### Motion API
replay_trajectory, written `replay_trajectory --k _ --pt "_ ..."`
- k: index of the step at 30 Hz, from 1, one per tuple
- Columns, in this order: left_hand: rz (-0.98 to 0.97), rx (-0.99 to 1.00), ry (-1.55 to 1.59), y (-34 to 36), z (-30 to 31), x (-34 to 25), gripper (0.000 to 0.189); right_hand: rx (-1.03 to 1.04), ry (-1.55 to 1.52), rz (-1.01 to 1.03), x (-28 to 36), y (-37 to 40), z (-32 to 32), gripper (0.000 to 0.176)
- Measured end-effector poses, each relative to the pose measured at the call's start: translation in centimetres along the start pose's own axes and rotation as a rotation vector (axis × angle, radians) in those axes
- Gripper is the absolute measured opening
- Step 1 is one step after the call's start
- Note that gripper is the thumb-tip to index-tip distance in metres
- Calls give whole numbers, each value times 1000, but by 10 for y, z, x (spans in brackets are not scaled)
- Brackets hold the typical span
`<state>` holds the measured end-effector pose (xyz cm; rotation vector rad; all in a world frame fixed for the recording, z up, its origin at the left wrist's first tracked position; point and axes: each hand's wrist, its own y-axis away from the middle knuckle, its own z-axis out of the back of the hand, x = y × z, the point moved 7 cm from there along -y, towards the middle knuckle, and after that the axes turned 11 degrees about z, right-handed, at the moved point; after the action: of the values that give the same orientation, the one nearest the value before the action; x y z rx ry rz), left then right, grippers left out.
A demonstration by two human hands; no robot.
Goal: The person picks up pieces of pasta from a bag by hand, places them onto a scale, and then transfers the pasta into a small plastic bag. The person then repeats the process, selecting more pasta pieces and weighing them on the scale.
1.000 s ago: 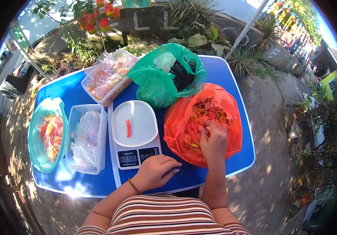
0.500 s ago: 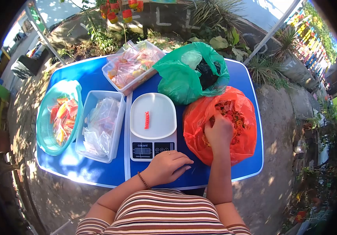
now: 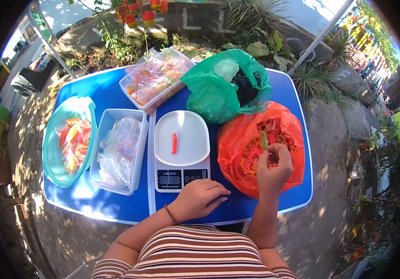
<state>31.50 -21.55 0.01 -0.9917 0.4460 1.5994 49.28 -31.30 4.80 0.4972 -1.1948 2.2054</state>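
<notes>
My right hand (image 3: 275, 168) pinches a green twisted piece (image 3: 264, 140) between thumb and fingertips, over the mouth of an orange-red plastic bag (image 3: 231, 162). Inside the bag lie many small twisted pieces (image 3: 251, 160) in pink, orange and other colours. Just below the kitchen scale (image 3: 181, 174), my left hand (image 3: 201, 199) rests on the table with its fingers loosely stretched out, holding nothing. One pink-red twisted piece (image 3: 174, 143) lies on the white plate (image 3: 195, 132) of the scale. The display is too small to read.
A blue folding table (image 3: 69, 201) carries everything. At left stand a teal basket (image 3: 51, 165) of filled packets and a clear tub (image 3: 135, 179) of plastic bags. Behind are another tub (image 3: 149, 106) with packed items and a green plastic bag (image 3: 202, 100).
My right hand has come up out of the bag's contents and shifted slightly right, now with the green twisted piece in its fingers. My left hand stays in place.
</notes>
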Motion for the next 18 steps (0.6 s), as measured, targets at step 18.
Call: replay_trajectory --k 18 --pt "40 -33 -44 20 17 13 22 592 -401 166 81 22 -135 9"
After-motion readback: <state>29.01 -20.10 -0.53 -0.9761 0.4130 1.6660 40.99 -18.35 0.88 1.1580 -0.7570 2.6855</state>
